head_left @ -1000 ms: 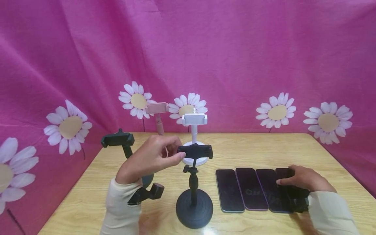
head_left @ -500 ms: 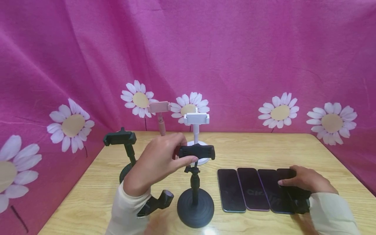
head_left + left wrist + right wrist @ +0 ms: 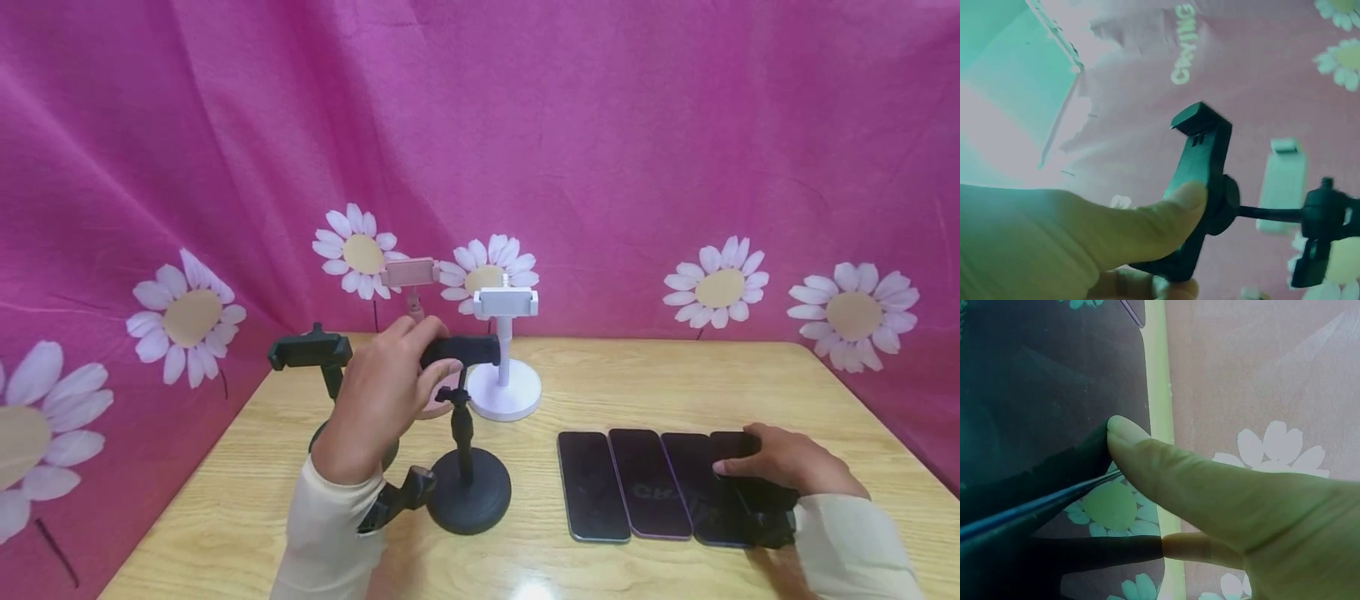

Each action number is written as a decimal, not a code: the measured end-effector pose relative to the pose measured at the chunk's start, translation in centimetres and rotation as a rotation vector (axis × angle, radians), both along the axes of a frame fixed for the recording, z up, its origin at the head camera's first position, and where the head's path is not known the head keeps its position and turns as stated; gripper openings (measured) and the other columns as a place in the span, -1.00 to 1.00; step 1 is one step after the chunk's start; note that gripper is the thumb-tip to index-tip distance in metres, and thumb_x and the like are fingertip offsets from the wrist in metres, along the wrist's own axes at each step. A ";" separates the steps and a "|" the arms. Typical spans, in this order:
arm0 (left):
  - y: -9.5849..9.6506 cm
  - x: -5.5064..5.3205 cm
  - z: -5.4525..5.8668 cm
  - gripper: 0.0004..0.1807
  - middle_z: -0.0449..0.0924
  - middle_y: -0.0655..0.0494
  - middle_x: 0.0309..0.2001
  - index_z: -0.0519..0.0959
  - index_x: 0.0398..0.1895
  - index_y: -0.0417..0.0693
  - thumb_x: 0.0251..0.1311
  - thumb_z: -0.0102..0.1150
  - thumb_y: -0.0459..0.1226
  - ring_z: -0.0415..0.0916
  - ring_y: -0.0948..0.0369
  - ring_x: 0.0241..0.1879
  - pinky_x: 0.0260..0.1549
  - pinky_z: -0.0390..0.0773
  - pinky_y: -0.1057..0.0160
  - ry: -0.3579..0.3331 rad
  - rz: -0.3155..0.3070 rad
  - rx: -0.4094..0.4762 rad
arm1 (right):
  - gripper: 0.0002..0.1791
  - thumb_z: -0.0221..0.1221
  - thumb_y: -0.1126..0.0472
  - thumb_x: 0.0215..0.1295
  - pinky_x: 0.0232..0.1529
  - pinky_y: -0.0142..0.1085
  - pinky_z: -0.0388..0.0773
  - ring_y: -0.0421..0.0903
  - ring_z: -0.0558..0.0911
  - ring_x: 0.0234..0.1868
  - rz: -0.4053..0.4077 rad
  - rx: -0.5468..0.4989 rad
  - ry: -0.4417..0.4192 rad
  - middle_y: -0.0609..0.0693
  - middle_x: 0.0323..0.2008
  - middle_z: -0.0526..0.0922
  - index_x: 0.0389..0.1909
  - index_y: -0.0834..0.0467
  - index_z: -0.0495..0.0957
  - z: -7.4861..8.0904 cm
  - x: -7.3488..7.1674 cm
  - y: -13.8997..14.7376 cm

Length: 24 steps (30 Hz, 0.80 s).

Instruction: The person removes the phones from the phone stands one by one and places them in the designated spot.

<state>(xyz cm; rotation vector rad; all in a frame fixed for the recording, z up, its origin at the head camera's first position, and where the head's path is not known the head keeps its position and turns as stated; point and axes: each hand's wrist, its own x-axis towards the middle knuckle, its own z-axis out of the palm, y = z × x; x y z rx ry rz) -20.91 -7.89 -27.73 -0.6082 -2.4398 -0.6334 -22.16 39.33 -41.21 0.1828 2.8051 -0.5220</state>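
Observation:
My left hand [image 3: 375,392] grips one end of the clamp [image 3: 467,350] on a black phone stand. Its round black base [image 3: 471,496] is at or just above the table; I cannot tell which. In the left wrist view, the thumb [image 3: 1179,206] presses the clamp's face while fingers curl behind it. My right hand [image 3: 802,458] rests on the rightmost phone [image 3: 735,442], its thumb near the seam with the neighbouring phone [image 3: 693,500]. In the right wrist view, the thumb [image 3: 1166,462] and one finger lie straight on the dark glass.
Two more dark phones [image 3: 592,487] continue the row leftward. A white stand [image 3: 506,392] and a pink stand [image 3: 411,272] are behind my left hand. Another dark stand [image 3: 311,350] is at the left, partly covered by that hand. A pink flowered cloth [image 3: 600,167] hangs behind the table.
The black stand has shifted left and slightly away from me with my left hand, uncovering more of the white stand's base. My right hand has stayed on the phones.

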 end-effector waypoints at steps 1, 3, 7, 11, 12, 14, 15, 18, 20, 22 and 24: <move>0.0 -0.3 -0.1 -0.62 0.55 0.02 -0.31 0.60 -0.11 -0.06 -0.02 0.47 -0.20 0.51 0.13 -0.46 -0.48 0.57 0.18 0.000 0.014 0.009 | 0.29 0.27 -0.46 -0.12 -0.06 0.38 0.34 0.56 0.33 0.05 -0.004 -0.001 -0.002 0.64 0.15 0.22 0.25 0.57 0.10 0.0 0.0 0.0; -0.1 -0.8 -0.4 -0.60 0.54 -0.01 -0.28 0.60 -0.06 -0.06 0.00 0.45 -0.22 0.53 0.11 -0.42 -0.45 0.61 0.14 0.001 0.043 0.027 | 0.28 0.27 -0.45 -0.10 -0.06 0.38 0.34 0.56 0.33 0.05 -0.003 0.000 -0.001 0.64 0.15 0.22 0.25 0.57 0.10 -0.1 0.1 0.0; -0.1 -1.8 -0.7 -0.60 0.52 -0.05 -0.28 0.59 -0.01 -0.09 0.05 0.41 -0.27 0.57 0.07 -0.35 -0.37 0.65 0.09 0.008 0.080 0.073 | 0.27 0.27 -0.44 -0.08 -0.03 0.38 0.32 0.57 0.30 0.07 -0.006 -0.004 -0.004 0.64 0.16 0.19 0.25 0.56 0.09 -0.2 0.2 0.1; -0.1 -2.5 -1.0 -0.62 0.51 -0.08 -0.26 0.59 0.01 -0.13 0.08 0.37 -0.35 0.59 0.04 -0.30 -0.30 0.66 0.03 0.017 0.101 0.137 | 0.25 0.28 -0.43 -0.07 -0.03 0.37 0.33 0.56 0.32 0.07 0.003 -0.011 0.004 0.63 0.16 0.21 0.25 0.56 0.11 -0.1 0.2 0.1; -0.1 -2.7 -1.1 -0.62 0.52 -0.08 -0.26 0.59 0.01 -0.14 0.08 0.36 -0.37 0.59 0.04 -0.29 -0.29 0.66 0.03 0.022 0.106 0.152 | 0.24 0.28 -0.42 -0.06 -0.04 0.36 0.34 0.55 0.33 0.06 0.008 -0.012 0.008 0.63 0.15 0.22 0.25 0.56 0.11 0.0 0.3 0.0; -0.2 -3.0 -1.3 -0.63 0.52 -0.10 -0.26 0.60 0.01 -0.16 0.09 0.34 -0.40 0.58 0.02 -0.28 -0.27 0.65 0.01 0.039 0.115 0.177 | 0.23 0.28 -0.41 -0.05 -0.05 0.36 0.35 0.54 0.34 0.05 0.016 -0.014 0.013 0.63 0.15 0.24 0.24 0.57 0.12 0.1 0.3 0.0; -0.3 -3.1 -1.4 -0.64 0.52 -0.11 -0.26 0.60 0.00 -0.17 0.08 0.34 -0.42 0.58 0.00 -0.27 -0.27 0.65 -0.01 0.049 0.118 0.189 | 0.22 0.28 -0.40 -0.05 -0.05 0.36 0.35 0.54 0.35 0.05 0.018 -0.014 0.014 0.63 0.14 0.25 0.24 0.57 0.13 0.1 0.3 -0.1; -0.6 -3.5 -1.7 -0.63 0.54 -0.14 -0.25 0.61 0.00 -0.20 0.07 0.33 -0.46 0.60 -0.03 -0.24 -0.23 0.64 -0.04 0.089 0.119 0.211 | 0.24 0.28 -0.42 -0.07 -0.05 0.36 0.35 0.54 0.34 0.05 0.009 -0.017 0.004 0.63 0.15 0.24 0.25 0.56 0.12 0.1 0.4 -0.2; -0.8 -3.8 -1.8 -0.64 0.55 -0.16 -0.25 0.62 -0.01 -0.21 0.07 0.33 -0.47 0.61 -0.05 -0.22 -0.18 0.62 -0.05 0.117 0.120 0.216 | 0.24 0.28 -0.42 -0.08 -0.06 0.36 0.36 0.53 0.36 0.04 0.007 -0.016 0.002 0.62 0.14 0.25 0.25 0.55 0.12 0.1 0.3 -0.3; -1.0 -4.1 -1.9 -0.64 0.57 -0.17 -0.26 0.63 -0.01 -0.22 0.06 0.33 -0.48 0.62 -0.06 -0.22 -0.15 0.61 -0.06 0.140 0.125 0.216 | 0.25 0.28 -0.43 -0.09 -0.06 0.36 0.36 0.53 0.36 0.04 0.001 -0.016 0.000 0.62 0.14 0.25 0.25 0.55 0.12 0.1 0.3 -0.4; -1.2 -4.3 -2.0 -0.64 0.58 -0.18 -0.25 0.63 -0.01 -0.23 0.06 0.33 -0.49 0.62 -0.07 -0.21 -0.14 0.60 -0.06 0.150 0.133 0.217 | 0.24 0.28 -0.42 -0.08 -0.06 0.35 0.36 0.53 0.37 0.03 0.003 -0.009 0.006 0.62 0.13 0.27 0.23 0.56 0.13 0.1 0.2 -0.4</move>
